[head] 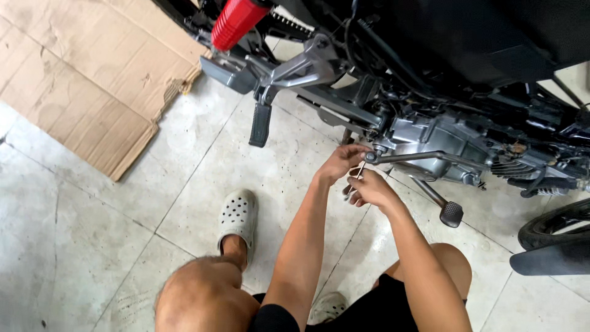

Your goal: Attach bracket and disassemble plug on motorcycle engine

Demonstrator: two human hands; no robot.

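A torn sheet of brown cardboard (92,74) lies flat on the pale tiled floor (92,233) at upper left. A red cylinder (235,21) hangs above a grey footrest bracket (301,64) — a black footpeg (260,125) folds down below it. A white perforated clog (237,216) rests on the tiles — a black tyre (556,230) shows at right.

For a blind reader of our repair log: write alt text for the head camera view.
A squatting person's left hand and right hand work a small metal tool at a lever pivot low on a motorcycle engine. Below are a tiled floor, flattened cardboard and a perforated clog.
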